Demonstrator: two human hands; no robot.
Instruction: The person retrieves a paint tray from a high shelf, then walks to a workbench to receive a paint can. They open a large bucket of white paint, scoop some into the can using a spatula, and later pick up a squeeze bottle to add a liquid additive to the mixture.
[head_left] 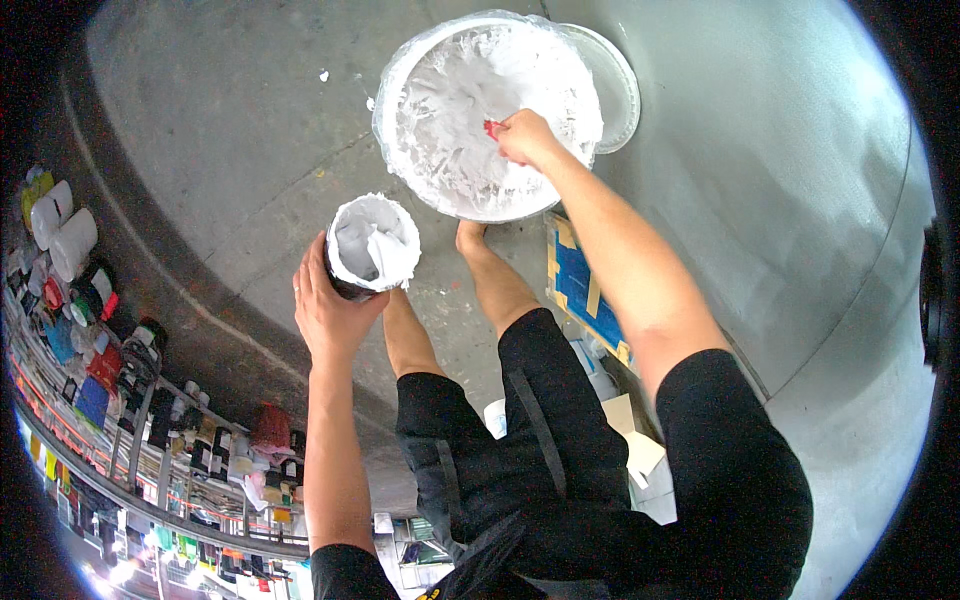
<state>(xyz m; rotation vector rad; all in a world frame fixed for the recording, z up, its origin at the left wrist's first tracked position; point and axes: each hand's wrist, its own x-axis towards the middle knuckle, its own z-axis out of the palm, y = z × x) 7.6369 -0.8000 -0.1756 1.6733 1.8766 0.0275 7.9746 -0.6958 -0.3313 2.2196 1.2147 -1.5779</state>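
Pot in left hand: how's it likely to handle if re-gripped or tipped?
The pot is probably slick near the top, since white paste coats its rim. Its contents likely won't run quickly if tipped: the paste holds lumps and folds. It may feel heavy for its size, given that thick filling, though the depth is hidden.

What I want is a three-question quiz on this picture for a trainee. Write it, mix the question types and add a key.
1. What colour is the visible bit of the tool in the right hand?
a) green
b) red
c) yellow

2. True or false: the left hand holds the pot inside the tub.

3. Fill in the missing colour: the paste in both the tub and the pot is ____.

Key
1. b
2. False; the pot is held outside the tub, nearer the person's body.
3. white
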